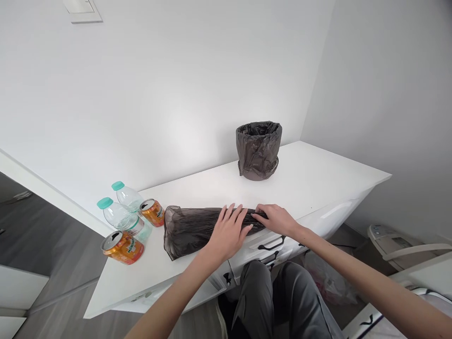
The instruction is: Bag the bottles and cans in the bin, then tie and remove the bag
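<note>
We are looking down at a glossy white countertop running along a plain white wall, with grey flooring showing at the left. At the left end, two clear plastic bottles with teal caps are lying beside two orange drink cans on their sides. Right of them, a flat, dark grey translucent plastic bag is lying along the near edge. Our left hand is resting open, fingers spread, on the bag, while our right hand is pressing its narrow right end with loosely curled fingers. Farther right and back, a small round bin lined with a dark bag is standing upright near the wall.
</note>
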### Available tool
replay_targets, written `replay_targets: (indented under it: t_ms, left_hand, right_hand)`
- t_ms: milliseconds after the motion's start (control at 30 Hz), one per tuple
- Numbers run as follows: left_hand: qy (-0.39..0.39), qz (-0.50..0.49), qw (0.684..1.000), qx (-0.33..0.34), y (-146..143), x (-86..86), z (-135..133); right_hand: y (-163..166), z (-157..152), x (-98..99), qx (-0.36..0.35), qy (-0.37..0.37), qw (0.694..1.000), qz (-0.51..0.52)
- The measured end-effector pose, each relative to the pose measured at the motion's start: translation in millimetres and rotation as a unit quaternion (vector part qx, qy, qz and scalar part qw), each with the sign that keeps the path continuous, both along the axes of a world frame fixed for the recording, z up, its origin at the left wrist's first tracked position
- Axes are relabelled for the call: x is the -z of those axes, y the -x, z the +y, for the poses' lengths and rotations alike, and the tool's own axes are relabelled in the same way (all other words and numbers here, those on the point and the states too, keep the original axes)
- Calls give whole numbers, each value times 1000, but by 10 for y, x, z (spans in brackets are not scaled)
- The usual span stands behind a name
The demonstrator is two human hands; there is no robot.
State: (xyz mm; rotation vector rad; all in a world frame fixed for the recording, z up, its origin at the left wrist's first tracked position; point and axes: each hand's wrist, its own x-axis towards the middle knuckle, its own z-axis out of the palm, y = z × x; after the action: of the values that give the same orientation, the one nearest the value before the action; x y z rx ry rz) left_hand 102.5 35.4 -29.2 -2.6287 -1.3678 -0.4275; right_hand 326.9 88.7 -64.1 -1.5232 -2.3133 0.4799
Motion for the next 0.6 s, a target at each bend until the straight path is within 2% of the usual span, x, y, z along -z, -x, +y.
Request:
replay_targets:
  t_ms: [67,133,200,267,367,500,600]
  left_hand:
    - [45,25,998,-23,-40,321,90]
    - [66,27,997,-34,48,573,171]
    - [69,19,997,-30,225,730,216]
    - [67,15,997,-28,460,798,219]
    - [67,17,997,-37,888,772,188]
    - [65,31,995,-75,1428,589,153]
    - [21,20,993,-116,1552,391,57]
  right_hand:
    - [-18,-56,-69,7,9,1000,9]
    - [-77,-94,-133,23,19,1000,-11]
    - [-156,-129,-204,22,42,998,-45]
    - [-237,-185,-292,-3,85,995,-50]
    - [-347,-340,-446,-47,169,984,27]
    - [-476,-614,-603,-72,264,950,153]
    - [-539,-787,-683,-92,330,911,231]
